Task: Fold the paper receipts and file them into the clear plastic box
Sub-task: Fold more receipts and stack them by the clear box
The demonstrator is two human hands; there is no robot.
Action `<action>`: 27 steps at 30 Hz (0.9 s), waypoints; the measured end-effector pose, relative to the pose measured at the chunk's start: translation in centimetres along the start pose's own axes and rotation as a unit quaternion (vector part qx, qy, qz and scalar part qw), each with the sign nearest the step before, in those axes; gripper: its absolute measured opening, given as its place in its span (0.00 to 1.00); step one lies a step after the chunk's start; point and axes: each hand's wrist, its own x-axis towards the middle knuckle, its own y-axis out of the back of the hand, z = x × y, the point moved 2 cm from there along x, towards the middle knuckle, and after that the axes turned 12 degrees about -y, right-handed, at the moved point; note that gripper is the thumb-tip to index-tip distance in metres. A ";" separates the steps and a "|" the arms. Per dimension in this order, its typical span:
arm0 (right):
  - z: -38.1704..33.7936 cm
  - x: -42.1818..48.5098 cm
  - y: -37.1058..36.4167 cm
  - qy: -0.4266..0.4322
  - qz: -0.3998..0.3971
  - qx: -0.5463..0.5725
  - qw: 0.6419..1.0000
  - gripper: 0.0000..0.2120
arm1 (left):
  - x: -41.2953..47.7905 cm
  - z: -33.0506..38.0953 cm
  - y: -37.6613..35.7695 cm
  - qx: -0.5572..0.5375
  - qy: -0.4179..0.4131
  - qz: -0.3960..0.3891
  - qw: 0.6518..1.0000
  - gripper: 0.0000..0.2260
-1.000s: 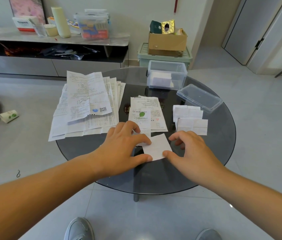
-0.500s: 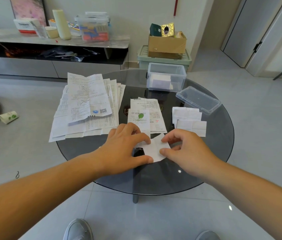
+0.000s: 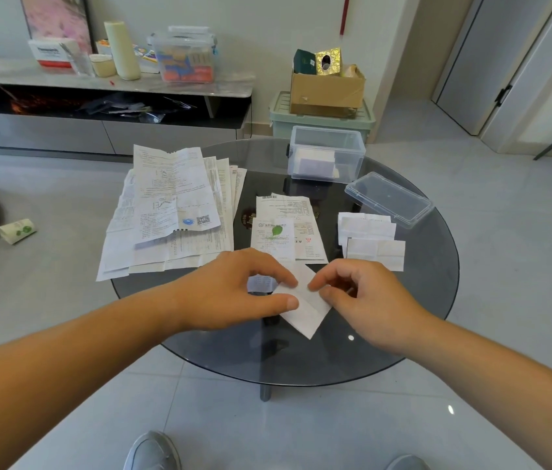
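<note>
A small white folded receipt (image 3: 305,305) lies at the near middle of the round dark glass table (image 3: 430,300). My left hand (image 3: 233,290) pinches its left edge between thumb and forefinger. My right hand (image 3: 362,296) pinches its right edge with curled fingers. The clear plastic box (image 3: 327,154) stands open at the table's far side with folded paper inside. Its clear lid (image 3: 388,198) lies to the right of it. Two folded receipts (image 3: 369,240) rest right of centre. Unfolded receipts (image 3: 284,232) lie in the middle.
A big fanned pile of papers (image 3: 172,208) covers the table's left side and overhangs its edge. Beyond the table stand a cardboard box (image 3: 327,89) on a green bin and a low cabinet (image 3: 98,96) with clutter. A paper roll (image 3: 16,230) lies on the floor.
The receipt has turned so one corner points toward me. My right hand has curled and closed on its right edge; my left thumb and forefinger have closed on the left edge.
</note>
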 end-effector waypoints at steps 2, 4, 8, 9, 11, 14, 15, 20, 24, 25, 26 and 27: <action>0.1 0.0 -0.2 0.008 0.003 -0.003 1.000 0.08 | 0.1 0.1 -0.2 -0.004 0.007 0.004 1.000 0.15; 0.1 0.0 -0.3 0.019 0.014 -0.009 1.000 0.05 | 0.1 0.2 -0.3 -0.008 0.018 0.009 1.000 0.14; 0.2 -0.1 -0.2 0.025 0.015 -0.032 0.999 0.02 | 0.1 0.5 -0.4 -0.026 0.020 0.012 0.999 0.14; 0.2 -0.1 0.1 0.026 0.019 -0.027 0.999 0.03 | 0.1 0.7 -0.5 -0.031 0.019 0.018 0.999 0.14; 0.4 0.1 1.0 0.030 0.034 -0.016 0.999 0.06 | 0.2 1.2 -0.7 -0.035 0.014 0.031 0.999 0.16; 0.8 0.4 2.9 0.042 0.077 -0.009 0.996 0.12 | 0.7 2.0 -1.3 -0.001 -0.018 0.029 0.999 0.20; 1.0 0.5 3.7 0.043 0.090 -0.005 0.995 0.13 | 1.0 2.3 -1.6 0.018 -0.036 0.024 0.999 0.21; 2.3 0.9 6.8 0.036 0.135 -0.005 0.990 0.11 | 3.6 4.1 -2.8 0.086 -0.090 0.009 0.992 0.23; 3.8 1.7 8.3 0.024 0.169 -0.019 0.985 0.11 | 5.8 4.7 -3.6 0.129 -0.099 -0.001 0.987 0.24; 4.0 1.9 8.5 0.023 0.172 -0.018 0.985 0.11 | 6.2 4.8 -3.7 0.136 -0.101 -0.001 0.986 0.24; 4.1 2.0 8.6 0.022 0.175 -0.017 0.984 0.11 | 6.6 4.9 -3.8 0.137 -0.102 -0.001 0.985 0.23; 4.2 2.1 8.6 0.022 0.177 -0.014 0.984 0.11 | 6.9 4.9 -3.9 0.132 -0.102 0.001 0.986 0.23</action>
